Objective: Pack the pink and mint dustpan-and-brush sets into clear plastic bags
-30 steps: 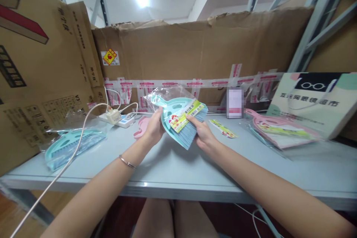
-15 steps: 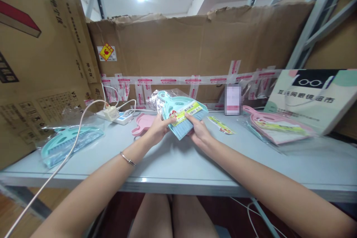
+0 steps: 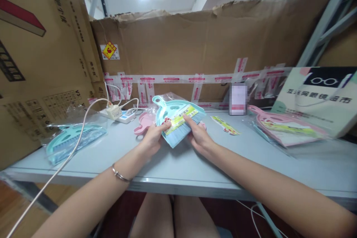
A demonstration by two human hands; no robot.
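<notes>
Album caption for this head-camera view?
Left hand and right hand hold a turquoise dustpan and brush set over a grey table.

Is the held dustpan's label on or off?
On: the yellow label lies across the teal dustpan and blue brush, thumbs of the left hand and right hand over it.

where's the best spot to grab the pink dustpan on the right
The pink dustpan is probably best taken by its narrow handle, coming from the left: that end points left, toward the right hand, while the wide end spreads to the right, with a label across it.
</notes>
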